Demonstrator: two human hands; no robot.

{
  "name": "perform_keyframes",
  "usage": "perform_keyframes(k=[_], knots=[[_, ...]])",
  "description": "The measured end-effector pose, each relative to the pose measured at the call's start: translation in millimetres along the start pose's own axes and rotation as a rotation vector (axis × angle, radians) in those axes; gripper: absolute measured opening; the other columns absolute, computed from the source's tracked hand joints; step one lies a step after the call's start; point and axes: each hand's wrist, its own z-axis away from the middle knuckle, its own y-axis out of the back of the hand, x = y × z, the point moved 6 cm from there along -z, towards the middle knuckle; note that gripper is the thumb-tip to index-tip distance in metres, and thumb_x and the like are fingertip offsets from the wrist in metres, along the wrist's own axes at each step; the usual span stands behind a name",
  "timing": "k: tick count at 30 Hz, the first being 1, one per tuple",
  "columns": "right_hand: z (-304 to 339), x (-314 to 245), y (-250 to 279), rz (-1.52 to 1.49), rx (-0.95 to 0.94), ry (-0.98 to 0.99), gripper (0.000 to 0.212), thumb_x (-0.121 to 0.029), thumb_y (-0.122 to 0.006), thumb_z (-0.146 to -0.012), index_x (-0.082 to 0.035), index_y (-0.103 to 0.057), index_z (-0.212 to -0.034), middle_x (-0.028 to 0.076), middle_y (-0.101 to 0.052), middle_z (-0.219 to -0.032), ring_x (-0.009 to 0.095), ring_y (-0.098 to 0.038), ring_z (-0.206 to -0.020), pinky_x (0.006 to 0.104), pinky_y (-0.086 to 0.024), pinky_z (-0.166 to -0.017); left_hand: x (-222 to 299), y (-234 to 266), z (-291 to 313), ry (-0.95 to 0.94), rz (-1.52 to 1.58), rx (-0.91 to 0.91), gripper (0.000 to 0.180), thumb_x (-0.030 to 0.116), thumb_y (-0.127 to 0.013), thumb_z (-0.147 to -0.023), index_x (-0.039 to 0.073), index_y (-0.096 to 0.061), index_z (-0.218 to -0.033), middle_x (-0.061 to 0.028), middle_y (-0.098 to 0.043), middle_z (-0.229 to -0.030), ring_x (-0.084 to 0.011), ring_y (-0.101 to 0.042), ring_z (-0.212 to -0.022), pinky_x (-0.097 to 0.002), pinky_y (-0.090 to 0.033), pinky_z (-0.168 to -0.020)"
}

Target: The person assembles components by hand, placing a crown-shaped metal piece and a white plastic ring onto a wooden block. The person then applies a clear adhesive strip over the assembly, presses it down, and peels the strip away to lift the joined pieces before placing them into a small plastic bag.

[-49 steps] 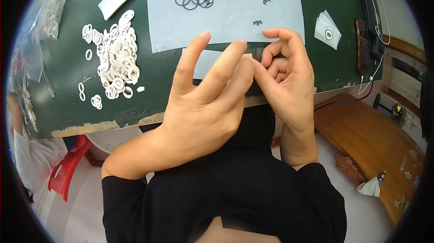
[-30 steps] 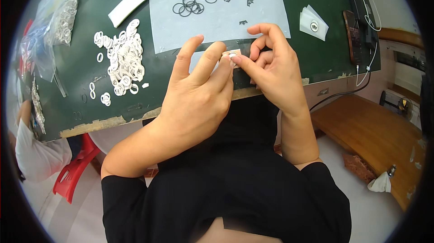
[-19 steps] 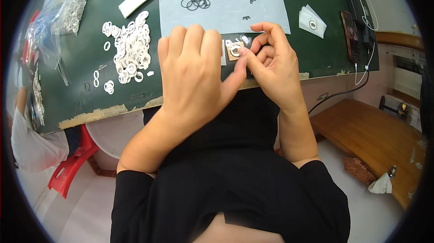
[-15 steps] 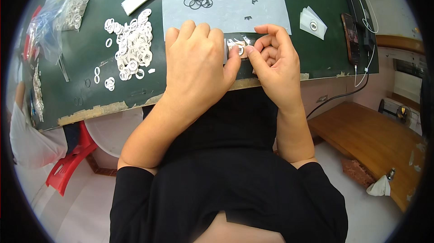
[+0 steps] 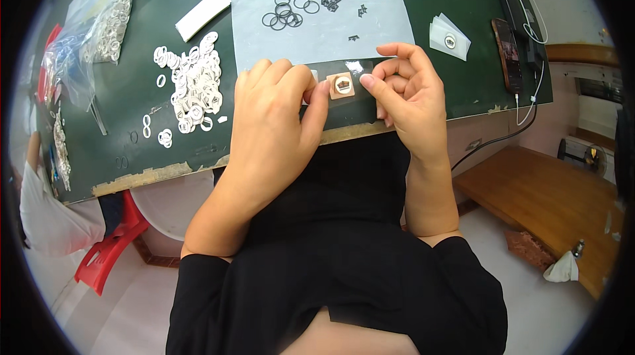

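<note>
Both of your hands meet at a small tan square piece with a dark ring on it (image 5: 342, 84), lying near the front edge of the dark green tabletop (image 5: 132, 90). Your left hand (image 5: 274, 120) presses flat beside it, thumb touching its edge, while your right hand (image 5: 407, 94) pinches its other side with a fingertip; a heap of white rings (image 5: 192, 87) lies well to the left.

left hand (image 5: 274, 123) hiding strip's left end, bagged rings (image 5: 109, 24) blurred at rim

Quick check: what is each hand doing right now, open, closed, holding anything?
Left hand: palm down on the table edge, thumb against the small square piece.
Right hand: fingers curled, index fingertip at that piece; grip cannot be told.
</note>
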Motion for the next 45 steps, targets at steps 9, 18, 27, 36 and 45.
perform_keyframes(k=[9, 18, 27, 36, 45], knots=[[40, -13, -2, -0.276, -0.062, 0.064, 0.039, 0.006, -0.076, -0.088, 0.001, -0.054, -0.120, 0.006, -0.067, -0.089, 0.000, -0.054, -0.063, 0.0143, -0.038, -0.052, 4, 22, 28, 0.057, 0.738, -0.016, 0.014, -0.002, -0.070, -0.091, -0.001, -0.058, -0.084, -0.0121, -0.065, -0.093, -0.0172, -0.055, -0.075, -0.0287, -0.047, -0.068], [46, -11, -14, -0.230, -0.126, 0.065, 0.038, 0.006, -0.076, -0.088, 0.000, -0.055, -0.119, 0.004, -0.068, -0.090, 0.000, -0.053, -0.065, 0.0158, -0.040, -0.060, -5, 27, 42, 0.077, 0.604, 0.086, 0.019, 0.000, -0.073, -0.086, 0.001, -0.056, -0.076, -0.0129, -0.065, -0.094, -0.0199, -0.060, -0.080, -0.0296, -0.049, -0.076], [50, -15, -22, -0.162, -0.142, 0.031, 0.034, 0.003, -0.075, -0.090, -0.001, -0.057, -0.118, 0.003, -0.069, -0.089, 0.000, -0.052, -0.064, 0.0164, -0.040, -0.059, -5, 36, 37, -0.228, 0.559, 0.074, 0.025, -0.009, -0.062, -0.074, 0.005, -0.043, -0.068, -0.0211, -0.072, -0.096, -0.0357, -0.068, -0.095, -0.0474, -0.051, -0.088], [5, -32, -49, 0.828, -0.095, 0.609, 0.011, -0.003, -0.074, -0.081, -0.006, -0.069, -0.090, 0.010, -0.056, -0.100, 0.030, -0.050, -0.094, 0.0373, -0.045, -0.081, -11, 68, 48, -0.293, 0.483, 0.100, 0.023, -0.004, -0.063, -0.074, 0.006, -0.043, -0.070, -0.0204, -0.070, -0.091, -0.0327, -0.065, -0.081, -0.0507, -0.050, -0.085], [-2, -22, -70, 1.033, -0.334, 0.588, 0.007, -0.003, -0.069, -0.087, -0.003, -0.062, -0.085, 0.012, -0.051, -0.091, 0.030, -0.049, -0.089, 0.0383, -0.043, -0.079, -27, 75, 65, -0.200, 0.476, 0.122, 0.024, -0.001, -0.063, -0.074, 0.007, -0.042, -0.069, -0.0191, -0.070, -0.089, -0.0307, -0.064, -0.080, -0.0505, -0.050, -0.086]])
